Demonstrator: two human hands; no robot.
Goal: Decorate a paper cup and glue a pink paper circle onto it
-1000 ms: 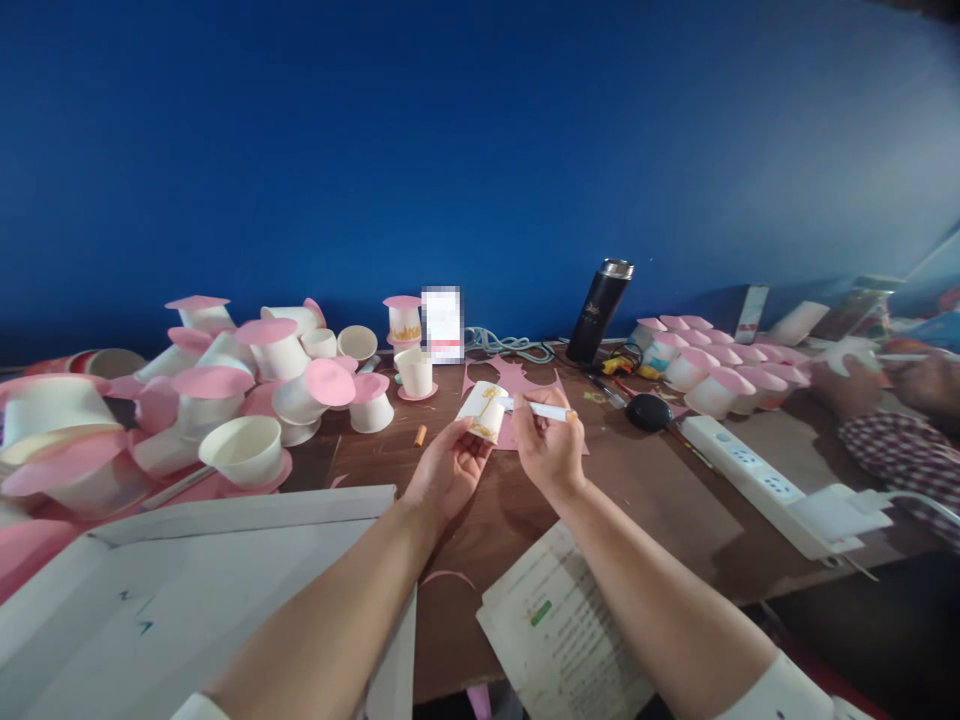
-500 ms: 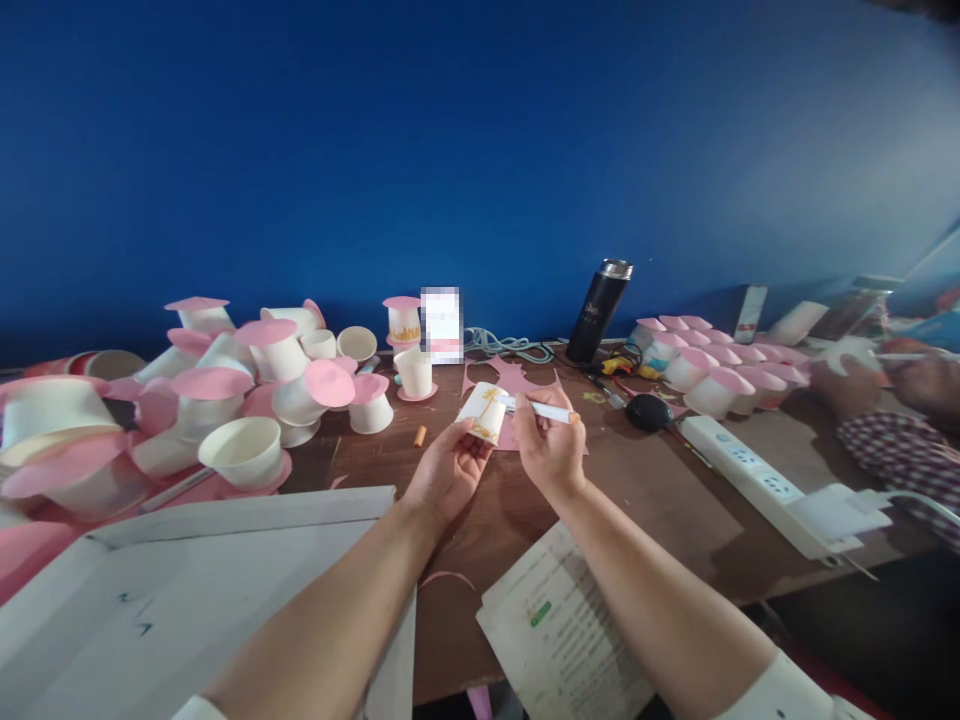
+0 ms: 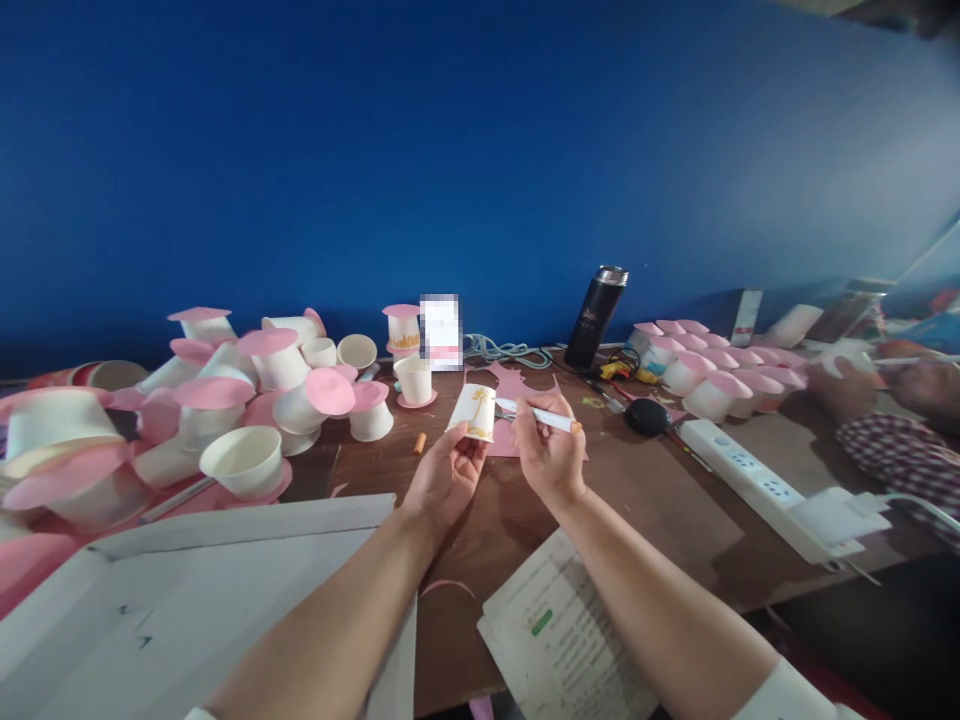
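My left hand (image 3: 448,468) is closed around the lower end of a white paper cup (image 3: 472,412), tilted in front of me. Yellow-orange drawing shows on its side, like a palm tree with a band along one edge. In my right hand (image 3: 553,447) is a white marker (image 3: 551,415) with an orange end, gripped like a pen. Its tip points left at the cup's side; whether it touches cannot be made out. An orange marker cap (image 3: 420,442) lies on the table to the left. Pink cut paper (image 3: 506,443) lies beneath and behind the hands.
Many white cups with pink discs (image 3: 274,355) crowd the left, behind a white box lid (image 3: 247,580). A black flask (image 3: 598,315), a mouse (image 3: 647,415) and a power strip (image 3: 750,480) stand right. Another person's checked sleeve (image 3: 892,450) is at far right. Printed sheets (image 3: 559,620) lie near me.
The cup has turned and shifted slightly left in my left hand. The marker tip has drawn slightly away from the drawn tree, and the whole view has tilted a little.
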